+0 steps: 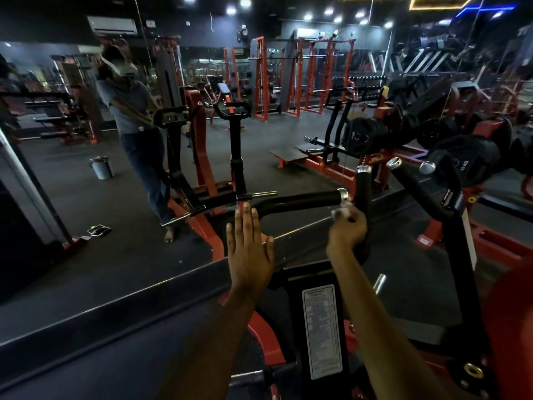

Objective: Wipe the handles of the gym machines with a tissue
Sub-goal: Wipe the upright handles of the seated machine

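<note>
A black padded handle (305, 199) with a chrome end cap runs sideways across a red and black gym machine. A second black handle (364, 192) stands upright just right of it. My right hand (347, 230) pinches a crumpled white tissue (341, 211) at the chrome end of the sideways handle, close against the upright one. My left hand (249, 249) is held flat with straight fingers, its fingertips near the bend of the handle bar. Whether it touches the bar is unclear.
A wall mirror (86, 197) fills the left, reflecting a person and the machine. More black handles (415, 180) and weight plates (473, 160) stand at the right. A white instruction label (323, 330) sits on the machine's upright below my arms. A grey bin (101, 167) shows in the mirror.
</note>
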`<act>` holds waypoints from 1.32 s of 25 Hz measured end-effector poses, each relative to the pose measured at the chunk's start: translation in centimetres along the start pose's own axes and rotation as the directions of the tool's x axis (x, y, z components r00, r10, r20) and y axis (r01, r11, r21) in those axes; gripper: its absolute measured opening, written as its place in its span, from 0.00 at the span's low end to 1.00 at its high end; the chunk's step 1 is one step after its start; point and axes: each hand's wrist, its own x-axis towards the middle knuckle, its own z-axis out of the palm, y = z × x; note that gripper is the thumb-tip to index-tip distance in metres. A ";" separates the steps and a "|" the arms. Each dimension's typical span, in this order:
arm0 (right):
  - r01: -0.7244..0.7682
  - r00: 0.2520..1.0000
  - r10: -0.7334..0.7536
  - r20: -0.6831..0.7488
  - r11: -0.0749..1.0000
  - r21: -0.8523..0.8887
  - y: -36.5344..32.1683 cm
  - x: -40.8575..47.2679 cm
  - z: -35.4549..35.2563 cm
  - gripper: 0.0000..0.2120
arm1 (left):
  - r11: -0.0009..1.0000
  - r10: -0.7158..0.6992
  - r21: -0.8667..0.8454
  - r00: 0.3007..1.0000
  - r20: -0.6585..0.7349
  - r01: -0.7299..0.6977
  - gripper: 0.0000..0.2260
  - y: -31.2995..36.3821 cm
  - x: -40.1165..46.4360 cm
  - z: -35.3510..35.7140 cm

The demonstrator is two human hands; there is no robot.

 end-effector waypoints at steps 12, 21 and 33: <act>-0.184 0.841 0.341 0.421 0.911 -0.369 -2.0 -1.3 0.0 0.18 | 0.996 -0.038 -0.080 0.999 0.007 0.039 0.29 0.4 0.0 -0.5; 0.052 0.977 -0.029 0.213 0.994 -0.100 -2.9 -4.5 0.0 0.11 | 0.993 -0.030 -0.114 0.999 0.031 0.034 0.31 0.2 0.0 -0.4; 0.729 0.682 -0.408 0.607 0.453 -0.514 -3.1 -0.5 -1.9 0.08 | 0.990 -0.039 -0.135 0.999 0.019 0.041 0.28 0.3 -0.1 -0.7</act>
